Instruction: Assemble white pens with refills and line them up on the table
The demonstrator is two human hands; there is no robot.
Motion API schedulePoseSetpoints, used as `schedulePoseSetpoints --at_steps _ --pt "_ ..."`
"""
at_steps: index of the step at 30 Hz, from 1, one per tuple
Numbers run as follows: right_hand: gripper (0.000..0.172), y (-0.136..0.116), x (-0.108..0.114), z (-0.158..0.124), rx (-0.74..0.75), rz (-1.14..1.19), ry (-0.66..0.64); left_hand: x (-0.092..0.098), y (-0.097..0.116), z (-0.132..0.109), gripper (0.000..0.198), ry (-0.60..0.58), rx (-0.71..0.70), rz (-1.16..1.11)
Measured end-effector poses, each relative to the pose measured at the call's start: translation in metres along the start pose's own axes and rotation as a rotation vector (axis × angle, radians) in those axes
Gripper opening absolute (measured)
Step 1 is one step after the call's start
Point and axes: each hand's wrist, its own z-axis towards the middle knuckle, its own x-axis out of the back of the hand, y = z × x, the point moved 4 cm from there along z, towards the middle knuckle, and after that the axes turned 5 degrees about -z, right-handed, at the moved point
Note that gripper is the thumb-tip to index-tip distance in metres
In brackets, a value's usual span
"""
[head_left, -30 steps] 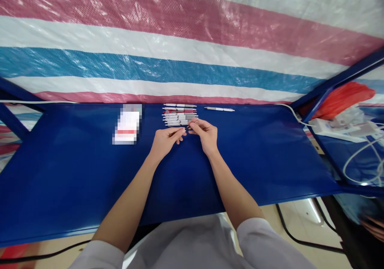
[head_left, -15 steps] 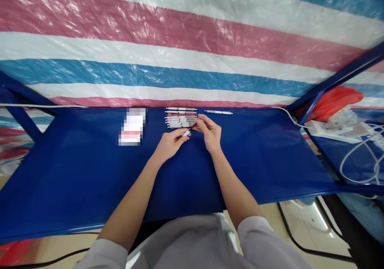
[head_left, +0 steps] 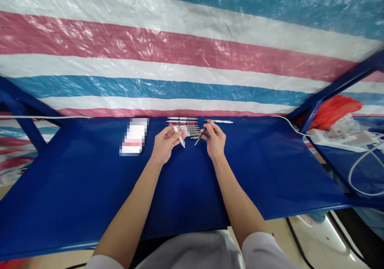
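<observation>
My left hand (head_left: 164, 142) is closed around a white pen barrel (head_left: 179, 137), its tip pointing down and right. My right hand (head_left: 215, 140) pinches a thin dark refill (head_left: 199, 137) that slants toward the left hand; the two parts are apart. Just behind my hands a row of several white and grey pens (head_left: 187, 127) lies side by side on the blue table (head_left: 90, 181). One single white pen (head_left: 220, 121) lies alone to the right of the row, near the back edge.
A blurred white and red card or packet (head_left: 134, 141) lies left of the pens. A striped tarp (head_left: 180, 61) hangs behind the table. At the right are a white cable (head_left: 289, 121), a power strip (head_left: 333, 136) and a red bag (head_left: 333, 105).
My hands have drawn apart: the dark refill came out of the white barrel, the left hand lifting the barrel, the right hand taking the refill to the right. The camera tilted up.
</observation>
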Motion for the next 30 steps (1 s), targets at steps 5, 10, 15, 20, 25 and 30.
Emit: schedulePoseSetpoints --at_steps 5,10,15,20,25,30 --pt "0.032 0.015 -0.001 -0.003 -0.032 -0.057 -0.066 0.007 -0.013 0.006 0.036 0.059 0.028 -0.005" --pt "0.032 0.015 0.001 -0.002 -0.021 -0.13 -0.082 0.011 -0.019 0.007 0.035 0.04 0.039 0.029" --pt "0.03 0.012 0.0 -0.002 -0.002 -0.19 -0.05 0.011 -0.019 0.008 0.034 0.044 0.037 0.025" --pt "0.032 0.012 0.0 -0.003 -0.005 -0.242 -0.054 0.01 -0.019 0.006 0.032 0.042 0.035 0.014" --pt "0.03 0.014 0.0 -0.002 0.018 -0.25 -0.065 0.008 -0.019 0.004 0.034 0.029 0.056 0.033" --pt "0.033 0.016 0.002 -0.001 0.003 -0.24 -0.089 0.007 -0.019 0.003 0.036 0.029 0.064 0.039"
